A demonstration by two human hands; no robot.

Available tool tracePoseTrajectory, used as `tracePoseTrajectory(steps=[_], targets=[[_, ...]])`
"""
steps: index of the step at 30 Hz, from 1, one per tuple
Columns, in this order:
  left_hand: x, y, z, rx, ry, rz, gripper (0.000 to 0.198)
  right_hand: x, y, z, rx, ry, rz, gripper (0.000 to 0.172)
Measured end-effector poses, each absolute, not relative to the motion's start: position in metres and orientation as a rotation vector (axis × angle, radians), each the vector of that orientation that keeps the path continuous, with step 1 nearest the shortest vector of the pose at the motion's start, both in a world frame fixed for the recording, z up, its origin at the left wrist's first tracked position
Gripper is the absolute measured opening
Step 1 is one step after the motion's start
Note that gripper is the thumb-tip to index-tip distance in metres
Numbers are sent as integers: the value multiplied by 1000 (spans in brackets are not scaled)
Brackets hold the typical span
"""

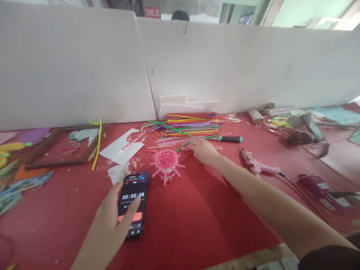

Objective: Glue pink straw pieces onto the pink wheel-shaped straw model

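My left hand (pixel 112 217) holds a black phone (pixel 131 208) upright, its thumb over the screen, which shows a timer at 00:00:08. My right hand (pixel 203 150) reaches forward to the near side of a pile of thin coloured sticks (pixel 191 125). Its fingers are curled down over a short pink strip (pixel 185 148); whether they grip it is partly hidden. Between the hands stands a round pink wheel-like craft piece (pixel 166 165) with short spokes sticking out. A curved green stick (pixel 182 145) runs behind it, close to my right fingers.
To the right lie a utility knife (pixel 230 139) with a black and teal handle, a pink glue gun (pixel 257 163) with its cord, and a purple device (pixel 323 193). White paper (pixel 122 146), a yellow stick (pixel 97 146) and a brown frame (pixel 56 164) lie left. White boards (pixel 213 63) wall the back.
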State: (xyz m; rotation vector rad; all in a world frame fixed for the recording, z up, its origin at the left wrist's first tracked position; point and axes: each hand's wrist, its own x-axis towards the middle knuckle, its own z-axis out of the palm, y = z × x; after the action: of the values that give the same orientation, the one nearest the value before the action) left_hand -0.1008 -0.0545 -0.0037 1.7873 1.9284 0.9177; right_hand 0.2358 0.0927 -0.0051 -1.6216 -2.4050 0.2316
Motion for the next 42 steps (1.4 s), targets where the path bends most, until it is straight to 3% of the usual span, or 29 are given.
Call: tracePoseTrajectory(steps=[3,6,12,17,22,24,26,31,42], targets=[[-82,-69,4,2149,1972,1016,66,237,97,-3,-1604,-2424,212,31],[-58,-88,10,2370,1666,1141,55,241,97,3,-1568,-2356,240,31],[-12,-103,7,2230,1040,823,43,241,74,8,-1476,-1987,389,37],[23,-78,9,1675,1093,612,30,239,38,-8,-1472,-1728,705,29],[49,-69,-1,1063,1034,918,34,234,-11,-17,-1367,-1575,1092,39],[52,-70,-5,988,1036,1043,36,231,-29,-17,-1169,-1420,1454,41],[51,-71,-8,994,1052,1091,37,228,-41,-17,-1051,-1321,1605,39],[45,-66,-8,950,1039,1145,25,221,-49,-18,-939,-1255,1696,36],[46,-60,-1,971,948,1000,22,218,-54,-15,-891,-1256,1955,37]])
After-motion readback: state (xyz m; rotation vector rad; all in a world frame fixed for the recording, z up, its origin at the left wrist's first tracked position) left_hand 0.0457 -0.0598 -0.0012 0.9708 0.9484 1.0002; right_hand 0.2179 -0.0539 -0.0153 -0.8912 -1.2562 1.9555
